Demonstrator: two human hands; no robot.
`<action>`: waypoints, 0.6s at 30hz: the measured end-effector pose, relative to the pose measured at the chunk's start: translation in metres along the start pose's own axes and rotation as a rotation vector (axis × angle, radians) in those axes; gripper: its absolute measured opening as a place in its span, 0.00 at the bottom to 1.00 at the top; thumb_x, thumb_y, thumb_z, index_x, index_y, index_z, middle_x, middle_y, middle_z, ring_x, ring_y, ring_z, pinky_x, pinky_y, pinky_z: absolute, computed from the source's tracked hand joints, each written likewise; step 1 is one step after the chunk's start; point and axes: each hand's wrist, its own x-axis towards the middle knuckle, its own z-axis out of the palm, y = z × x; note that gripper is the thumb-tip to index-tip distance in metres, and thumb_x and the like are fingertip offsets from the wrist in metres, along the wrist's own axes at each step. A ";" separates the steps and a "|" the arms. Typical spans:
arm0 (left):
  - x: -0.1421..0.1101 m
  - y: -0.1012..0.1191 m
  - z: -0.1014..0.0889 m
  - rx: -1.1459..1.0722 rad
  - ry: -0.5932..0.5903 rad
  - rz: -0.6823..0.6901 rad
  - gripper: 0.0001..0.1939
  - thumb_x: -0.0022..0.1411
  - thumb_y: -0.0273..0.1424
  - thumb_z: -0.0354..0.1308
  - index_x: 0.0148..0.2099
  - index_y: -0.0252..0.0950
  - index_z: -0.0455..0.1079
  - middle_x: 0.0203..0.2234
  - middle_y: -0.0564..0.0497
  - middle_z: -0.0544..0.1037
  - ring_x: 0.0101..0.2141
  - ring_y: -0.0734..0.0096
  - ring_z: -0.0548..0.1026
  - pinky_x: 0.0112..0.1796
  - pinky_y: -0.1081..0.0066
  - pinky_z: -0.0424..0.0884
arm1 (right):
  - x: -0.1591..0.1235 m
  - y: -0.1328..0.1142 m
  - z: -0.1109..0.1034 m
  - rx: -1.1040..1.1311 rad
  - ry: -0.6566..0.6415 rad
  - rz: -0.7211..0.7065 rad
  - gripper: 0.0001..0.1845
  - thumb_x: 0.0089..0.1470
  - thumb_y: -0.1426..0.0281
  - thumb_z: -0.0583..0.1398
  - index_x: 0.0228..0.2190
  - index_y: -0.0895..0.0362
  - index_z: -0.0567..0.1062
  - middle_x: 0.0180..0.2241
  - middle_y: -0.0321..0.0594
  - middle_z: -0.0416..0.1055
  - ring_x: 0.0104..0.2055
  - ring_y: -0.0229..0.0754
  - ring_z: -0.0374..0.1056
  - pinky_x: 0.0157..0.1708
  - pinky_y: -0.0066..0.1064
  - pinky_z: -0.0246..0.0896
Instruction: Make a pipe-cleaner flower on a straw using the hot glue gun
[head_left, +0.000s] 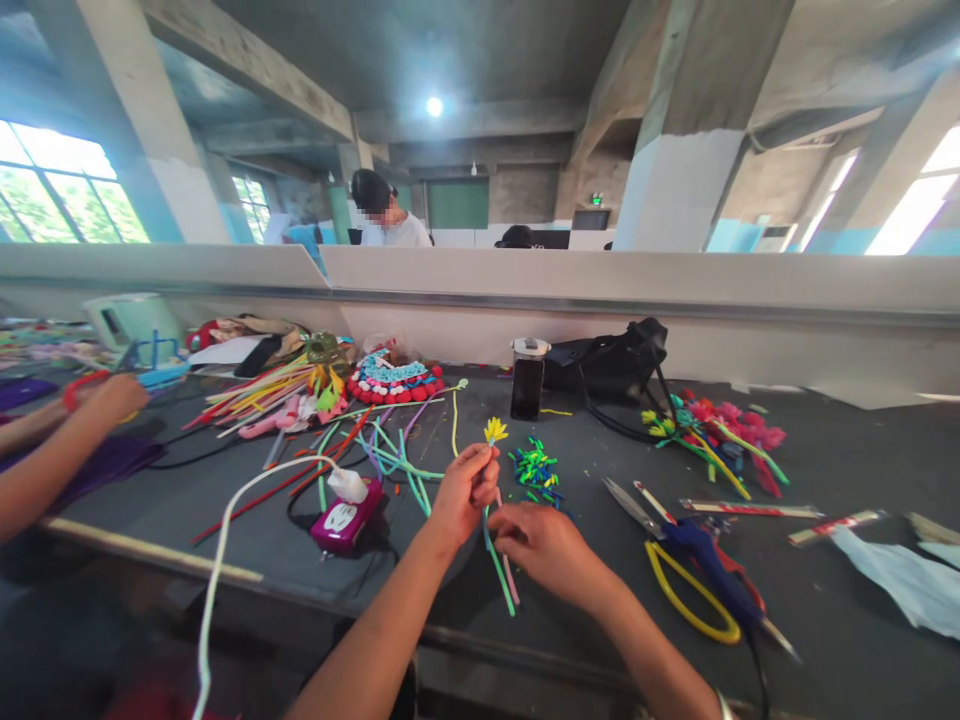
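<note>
Yellow fuzzy-petalled flower (495,430): upright, over the flat dark-grey counter (847,450). Soft black bag (622,355) at the back. Yellow-handled metal scissors (636,507) lie to the right. Left hand (469,490) pinches the flower; right hand (544,550) half-curled at slim green stem (502,580) and pink stem (511,580), can't tell if gripping. Small green, yellow and blue snippets (536,468) heaped just beyond.

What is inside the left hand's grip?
The left hand pinches something just below a yellow flower, which shows above the fingertips. A green stem and a pink stem show below. Whether they join the flower can't be seen; the fingers cover that part.
</note>
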 end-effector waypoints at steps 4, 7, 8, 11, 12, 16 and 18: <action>0.000 0.000 0.001 0.008 0.006 0.003 0.13 0.55 0.36 0.64 0.36 0.32 0.68 0.16 0.61 0.60 0.14 0.88 0.49 0.16 0.80 0.42 | -0.007 -0.002 -0.009 -0.237 0.015 0.094 0.16 0.57 0.60 0.59 0.21 0.53 0.74 0.22 0.32 0.72 0.26 0.36 0.67 0.26 0.26 0.50; 0.000 0.000 0.001 0.000 -0.005 -0.004 0.13 0.55 0.35 0.65 0.36 0.32 0.68 0.16 0.61 0.60 0.14 0.87 0.49 0.16 0.79 0.41 | -0.018 0.005 -0.025 -0.292 0.096 0.092 0.16 0.60 0.60 0.56 0.25 0.53 0.76 0.25 0.34 0.74 0.29 0.37 0.69 0.29 0.26 0.54; 0.000 0.000 0.001 -0.005 -0.008 -0.007 0.13 0.54 0.35 0.65 0.36 0.32 0.68 0.16 0.61 0.60 0.13 0.88 0.49 0.16 0.79 0.41 | -0.024 0.009 -0.032 -0.312 0.155 0.087 0.15 0.61 0.62 0.54 0.28 0.53 0.76 0.28 0.35 0.75 0.32 0.38 0.70 0.32 0.27 0.56; -0.001 0.000 0.001 -0.026 -0.012 -0.019 0.13 0.53 0.34 0.65 0.35 0.32 0.68 0.16 0.61 0.60 0.13 0.88 0.49 0.16 0.79 0.41 | -0.045 0.027 -0.054 -0.373 0.346 0.087 0.16 0.63 0.64 0.50 0.35 0.53 0.76 0.36 0.40 0.76 0.40 0.42 0.70 0.42 0.32 0.60; -0.001 0.000 0.001 -0.033 -0.013 -0.023 0.13 0.53 0.34 0.66 0.35 0.32 0.68 0.16 0.61 0.60 0.13 0.88 0.49 0.16 0.79 0.41 | -0.054 0.034 -0.062 -0.403 0.403 0.098 0.16 0.63 0.64 0.49 0.38 0.53 0.75 0.39 0.41 0.76 0.42 0.43 0.70 0.45 0.34 0.60; -0.001 0.000 0.002 -0.072 -0.006 -0.026 0.12 0.52 0.33 0.66 0.35 0.31 0.68 0.16 0.61 0.60 0.14 0.88 0.51 0.16 0.79 0.42 | -0.090 0.066 -0.090 -0.611 0.507 0.300 0.19 0.60 0.59 0.49 0.43 0.54 0.74 0.40 0.44 0.75 0.43 0.49 0.70 0.46 0.41 0.61; 0.000 0.000 0.002 -0.093 0.003 -0.023 0.12 0.52 0.32 0.66 0.34 0.31 0.68 0.16 0.61 0.60 0.14 0.87 0.51 0.16 0.80 0.43 | -0.108 0.083 -0.099 -0.709 0.549 0.402 0.23 0.59 0.55 0.49 0.44 0.57 0.74 0.40 0.48 0.75 0.44 0.52 0.70 0.46 0.44 0.61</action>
